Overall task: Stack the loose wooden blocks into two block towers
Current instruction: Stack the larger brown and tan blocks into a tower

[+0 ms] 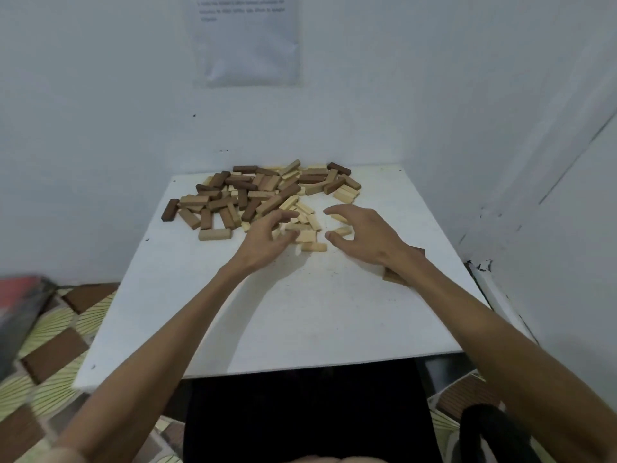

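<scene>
Wooden blocks are being kept in a loose, jumbled heap in the upper middle of the frame, on the far part of the white table. Dark and mid-brown pieces are lying toward the upper left, and pale ones are spilling toward the centre. No tower is being shown, so the task is being judged as barely begun. The left hand and the right hand are being held just over the pale blocks at the centre. The fingers of each are being spread and loosely hooked, with nothing being pinched as far as the blur allows. A brown piece is being partly hidden under the right wrist at centre right; what it is cannot be told. The blocks are being judged light, rigid and smooth-sided: unlikely to break, but easily slid or knocked askew. Each is probably best being taken across its two long narrow sides, near the middle, so that it is being set down flat.
</scene>
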Available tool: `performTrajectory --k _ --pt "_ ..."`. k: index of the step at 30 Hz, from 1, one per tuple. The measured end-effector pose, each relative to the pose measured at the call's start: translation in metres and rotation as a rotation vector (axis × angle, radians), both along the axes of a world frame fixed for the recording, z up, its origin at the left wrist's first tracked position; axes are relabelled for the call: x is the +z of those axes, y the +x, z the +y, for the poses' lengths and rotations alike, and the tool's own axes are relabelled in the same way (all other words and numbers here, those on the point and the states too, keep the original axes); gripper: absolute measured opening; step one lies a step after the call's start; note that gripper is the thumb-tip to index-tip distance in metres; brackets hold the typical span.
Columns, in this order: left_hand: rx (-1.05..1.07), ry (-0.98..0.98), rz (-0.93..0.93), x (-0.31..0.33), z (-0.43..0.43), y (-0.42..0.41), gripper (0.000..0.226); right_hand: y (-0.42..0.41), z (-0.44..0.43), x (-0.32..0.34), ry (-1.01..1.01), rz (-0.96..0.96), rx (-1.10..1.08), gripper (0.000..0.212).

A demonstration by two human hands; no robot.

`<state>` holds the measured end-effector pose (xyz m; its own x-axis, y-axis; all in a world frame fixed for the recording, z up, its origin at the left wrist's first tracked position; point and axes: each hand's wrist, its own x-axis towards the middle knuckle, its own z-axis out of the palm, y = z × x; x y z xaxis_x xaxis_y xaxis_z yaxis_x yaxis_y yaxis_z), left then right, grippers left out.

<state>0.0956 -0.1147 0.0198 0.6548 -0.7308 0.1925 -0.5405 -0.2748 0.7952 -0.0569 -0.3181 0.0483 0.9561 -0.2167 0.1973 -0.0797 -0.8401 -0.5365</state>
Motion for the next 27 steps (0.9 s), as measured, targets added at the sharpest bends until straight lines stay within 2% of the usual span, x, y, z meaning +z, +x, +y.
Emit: performTrajectory --k 6,8,10,13,16,21,27 --pt "0.142 0.015 -0.065 -0.001 0.038 0.024 0.024 0.05 0.024 -0.004 -0.055 0.055 0.086 0.048" --pt "0.169 0.044 -0.045 -0.001 0.046 0.031 0.038 0.064 0.031 -0.007 -0.081 0.073 0.109 0.049" --pt "0.167 0.063 -0.033 0.002 0.051 0.036 0.043 0.078 0.036 -0.011 -0.101 0.092 0.128 0.049" --pt "0.19 0.108 -0.076 0.005 0.053 0.048 0.035 0.098 0.04 -0.012 -0.132 0.09 0.159 0.045" --pt "0.217 0.163 -0.202 0.006 0.049 0.062 0.03 0.12 0.039 -0.015 -0.156 0.057 0.189 0.042" --pt "0.215 0.291 -0.346 0.001 0.037 0.08 0.015 0.15 0.033 -0.02 -0.299 0.063 0.188 0.042" --pt "0.264 0.446 -0.413 -0.005 0.024 0.086 0.031 0.169 0.024 -0.027 -0.419 0.038 0.231 0.034"
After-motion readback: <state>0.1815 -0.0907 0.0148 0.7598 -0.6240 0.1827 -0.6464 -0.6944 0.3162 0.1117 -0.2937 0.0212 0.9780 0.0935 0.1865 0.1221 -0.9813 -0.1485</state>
